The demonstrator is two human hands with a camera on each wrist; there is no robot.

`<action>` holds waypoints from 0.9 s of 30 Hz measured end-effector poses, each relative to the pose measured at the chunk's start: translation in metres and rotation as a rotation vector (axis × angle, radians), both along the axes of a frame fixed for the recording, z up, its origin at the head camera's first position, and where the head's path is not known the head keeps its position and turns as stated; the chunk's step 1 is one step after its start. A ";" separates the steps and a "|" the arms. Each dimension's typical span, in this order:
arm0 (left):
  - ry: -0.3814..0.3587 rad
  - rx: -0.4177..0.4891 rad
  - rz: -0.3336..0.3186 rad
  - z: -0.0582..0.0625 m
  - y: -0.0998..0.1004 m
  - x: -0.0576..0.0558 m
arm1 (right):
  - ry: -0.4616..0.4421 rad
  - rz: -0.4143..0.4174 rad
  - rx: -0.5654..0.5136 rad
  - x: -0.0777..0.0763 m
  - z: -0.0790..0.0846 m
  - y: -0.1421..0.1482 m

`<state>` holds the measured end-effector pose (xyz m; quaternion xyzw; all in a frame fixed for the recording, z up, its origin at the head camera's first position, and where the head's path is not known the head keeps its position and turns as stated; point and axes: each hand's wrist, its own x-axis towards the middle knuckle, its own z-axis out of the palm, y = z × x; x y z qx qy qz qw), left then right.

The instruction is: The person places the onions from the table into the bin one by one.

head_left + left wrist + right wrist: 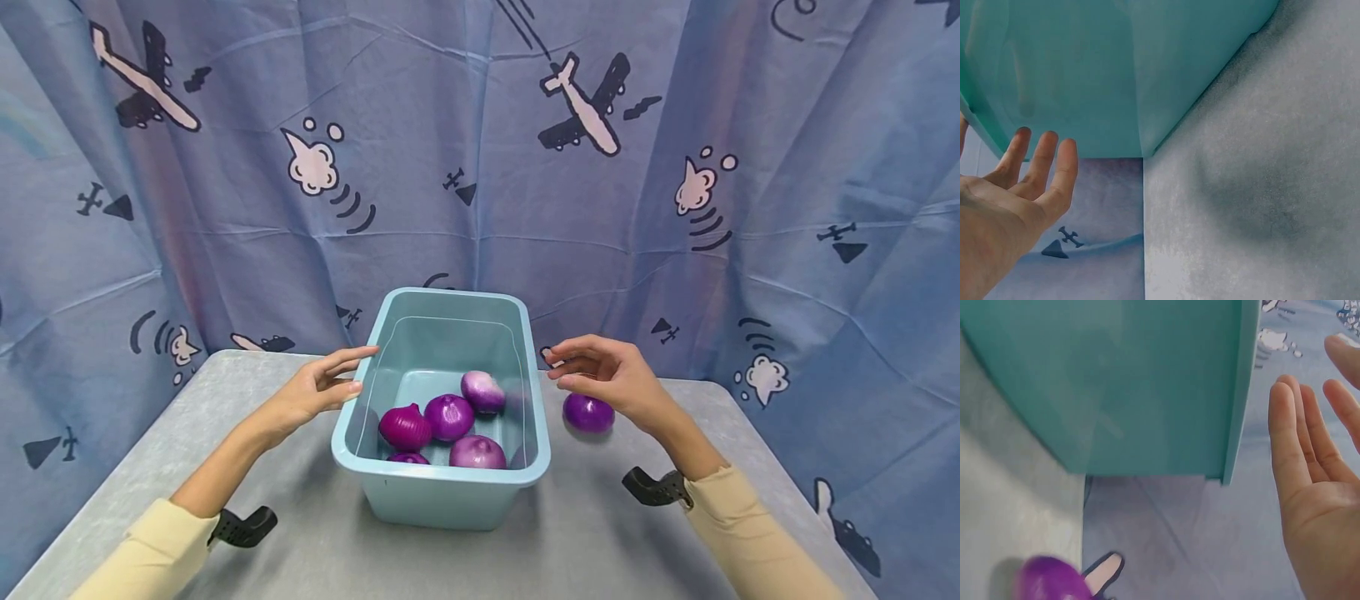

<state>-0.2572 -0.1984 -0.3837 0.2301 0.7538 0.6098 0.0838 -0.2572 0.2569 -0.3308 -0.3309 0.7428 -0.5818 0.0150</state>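
Note:
A light blue plastic bin (442, 498) stands on the table with several purple onions (449, 417) inside. My left hand (318, 387) is at the bin's left rim, fingers loosely extended; whether the fingertips touch it I cannot tell. In the left wrist view, the left hand (1022, 194) shows an uncurled palm beside the bin wall (1072, 81). To the right of the bin hovers my right hand (607, 375), relaxed and holding nothing. Below it, a single purple onion (588, 413) lies on the table. The right wrist view shows the right hand (1313, 469) apart from the bin (1116, 394).
The grey table (600, 533) extends around the bin. Behind it hangs a blue curtain (420, 167) printed with airplanes and clouds. A black wrist mount (243, 527) is on the left arm and another black mount (654, 487) on the right.

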 end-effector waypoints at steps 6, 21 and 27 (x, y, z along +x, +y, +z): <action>-0.003 -0.004 0.003 0.000 0.000 0.000 | -0.038 -0.065 0.031 -0.003 -0.015 0.021; -0.003 -0.003 -0.005 0.002 0.000 0.001 | -0.041 -0.215 0.112 -0.008 -0.049 0.072; -0.007 0.000 -0.005 0.001 0.001 0.001 | -0.054 -0.268 0.124 -0.007 -0.058 0.087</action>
